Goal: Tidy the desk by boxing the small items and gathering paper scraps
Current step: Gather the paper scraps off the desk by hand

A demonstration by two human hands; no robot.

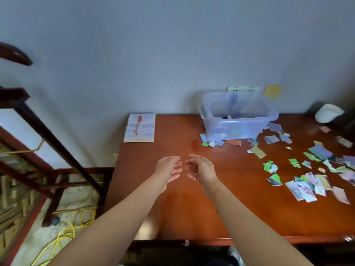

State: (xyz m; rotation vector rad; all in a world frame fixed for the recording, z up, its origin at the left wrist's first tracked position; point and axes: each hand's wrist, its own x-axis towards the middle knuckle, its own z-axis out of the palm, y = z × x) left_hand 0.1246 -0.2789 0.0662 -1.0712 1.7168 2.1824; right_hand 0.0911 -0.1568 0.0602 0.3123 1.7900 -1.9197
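While both hover above the middle of the worktop (192,212), the left hand (169,169) and right hand (199,169) face each other, each grip loosely spread and holding nothing. Gathering looks like the step in hand. The paper scraps (307,187) lie scattered well right of the grips, some touching the clear box (230,129) at the back. The next move calls for reaching right and sweeping them together.

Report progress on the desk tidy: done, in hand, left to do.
Done: the box holds a few things, too blurred to name. In hand: nothing; the left hand and right hand hover open and empty over the desk. Left: paper scraps lie scattered beside and in front of the box, ungathered, and a pen lies on the notebook.
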